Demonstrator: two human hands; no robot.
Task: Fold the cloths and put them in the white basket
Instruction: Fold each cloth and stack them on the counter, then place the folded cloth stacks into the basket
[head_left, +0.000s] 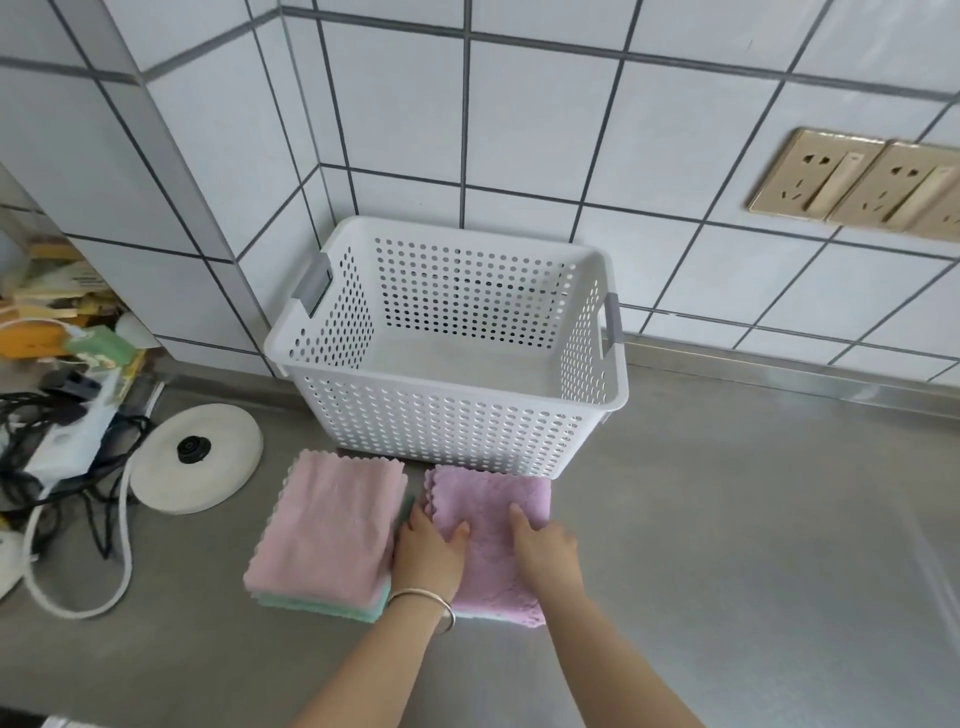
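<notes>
A white perforated basket (613, 395) with grey handles stands empty against the tiled wall. In front of it lies a folded lilac cloth (488, 499) on the counter. My left hand (428, 556) rests on the cloth's left edge, thumb on top and fingers at its side. My right hand (545, 551) presses flat on its right half. To the left sits a stack of cloths (332, 530), pink on top with green ones underneath.
A round white kettle base (197, 457) with a white cord (124, 545) lies left of the stack. Beyond it are a power strip, black cables and clutter (62, 364). Wall sockets (852, 182) are at the upper right. The steel counter (753, 519) extends rightward.
</notes>
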